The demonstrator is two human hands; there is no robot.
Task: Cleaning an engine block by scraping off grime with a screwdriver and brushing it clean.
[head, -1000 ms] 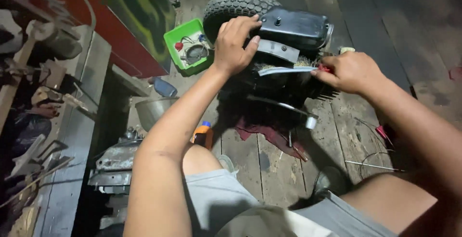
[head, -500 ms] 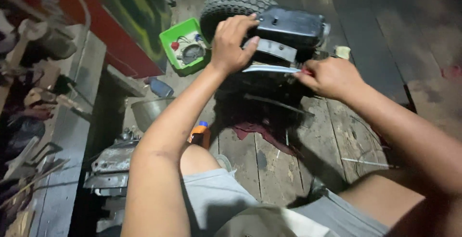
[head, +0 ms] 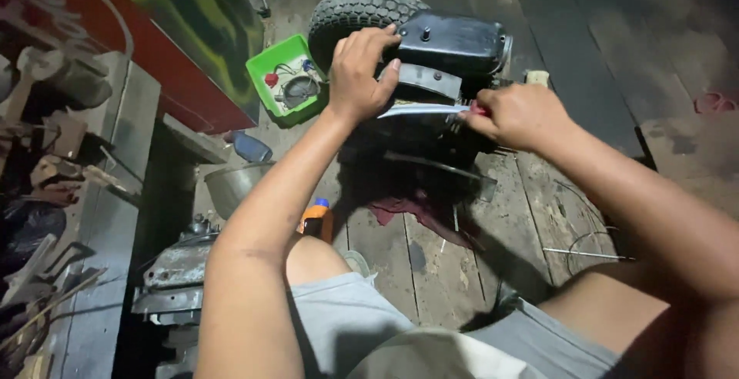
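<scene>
A black, smooth-cased small engine [head: 450, 48] with a knobby rubber tyre [head: 354, 10] is seen on worn wooden floorboards [head: 585, 63]. The left hand [head: 362, 75] is curled over the casing's near edge. The right hand [head: 519, 115] is closed around a red-handled tool whose slim metal shaft [head: 423, 110] reaches just under the left fingers.

Dim light falls on a worn plank floor [head: 593, 63] beside a red-and-green painted wall [head: 185, 33].

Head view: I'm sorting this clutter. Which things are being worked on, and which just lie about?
In hand:
left hand on the black machine
right hand holding a thin tool

Lying about:
green tray
orange bottle
metal bowl
red rag
</scene>
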